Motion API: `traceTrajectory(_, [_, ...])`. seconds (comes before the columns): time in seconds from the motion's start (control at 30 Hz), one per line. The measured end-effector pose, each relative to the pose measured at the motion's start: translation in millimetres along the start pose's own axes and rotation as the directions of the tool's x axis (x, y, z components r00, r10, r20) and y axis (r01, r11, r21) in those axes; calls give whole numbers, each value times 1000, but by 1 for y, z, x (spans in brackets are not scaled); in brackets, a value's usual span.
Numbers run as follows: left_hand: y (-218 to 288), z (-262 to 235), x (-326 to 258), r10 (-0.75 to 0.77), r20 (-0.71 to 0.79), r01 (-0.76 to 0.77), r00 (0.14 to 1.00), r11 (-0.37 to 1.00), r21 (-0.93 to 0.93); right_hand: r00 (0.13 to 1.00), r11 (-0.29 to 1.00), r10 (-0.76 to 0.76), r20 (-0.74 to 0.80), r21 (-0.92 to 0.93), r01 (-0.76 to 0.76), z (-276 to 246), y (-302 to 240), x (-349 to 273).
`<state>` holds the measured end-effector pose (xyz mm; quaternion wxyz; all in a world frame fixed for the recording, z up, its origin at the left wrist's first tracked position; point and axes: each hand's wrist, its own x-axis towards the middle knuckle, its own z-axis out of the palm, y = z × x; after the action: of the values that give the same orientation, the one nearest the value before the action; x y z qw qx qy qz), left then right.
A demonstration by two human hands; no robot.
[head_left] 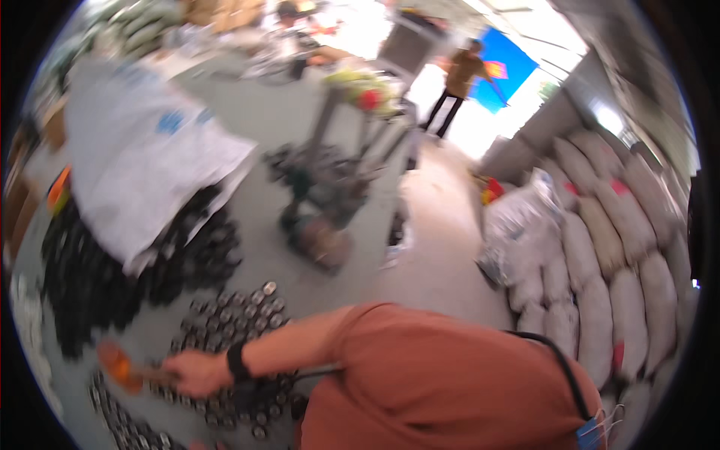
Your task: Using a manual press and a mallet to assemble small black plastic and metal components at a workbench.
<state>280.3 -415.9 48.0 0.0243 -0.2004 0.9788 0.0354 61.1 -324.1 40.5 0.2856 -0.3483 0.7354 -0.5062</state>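
The picture is blurred by motion. My right hand [193, 373] is closed around the handle of a tool with an orange head [116, 365], held low over rows of small round silver-topped cans [240, 307] standing on the grey floor. A black band circles that wrist. My rust-coloured shirt [435, 382] with a black strap fills the lower middle. My left hand is out of view.
A heap of dark containers [90, 285] lies left, partly under a white printed sheet [142, 165]. A wheeled metal cart [330, 180] stands mid-floor. Stacked pale sacks [600, 255] line the right side. A person [457, 82] stands far off by a blue panel.
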Motion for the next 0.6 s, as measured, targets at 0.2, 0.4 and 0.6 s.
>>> traceTrajectory(0.2, [-2, 59, -28, -1, -115, -31, 993, 960, -278, 987, 982, 148, -65, -110, -155, -45, -27, -12])
traceTrajectory(0.4, [-7, 65, -49, -100, -158, 56, 982, 964, -260, 999, 970, -27, 32, -239, 34, -27, -40, 16])
traceTrajectory(0.6, [-4, 71, -46, -122, -196, 54, 973, 946, -319, 909, 836, -414, 33, -380, 395, 12, -31, 54])
